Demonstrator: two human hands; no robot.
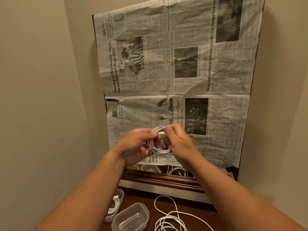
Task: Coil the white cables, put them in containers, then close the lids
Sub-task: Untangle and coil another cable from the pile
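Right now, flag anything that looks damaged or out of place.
The creased newspaper over the framed mirror is torn at its left edge and lower right corner. One white cable sprawls uncoiled on the wooden top.

Behind the hands hangs wrinkled, dull newspaper. Below them sit a clear, shiny plastic box, a smooth white cable, and a dark, glossy wood tabletop.

This looks like a room in a home: plain beige walls meet in a corner behind a dark wooden dresser top, a wood-framed mirror on it is covered with newspaper, and clear plastic food tubs sit on the wood.
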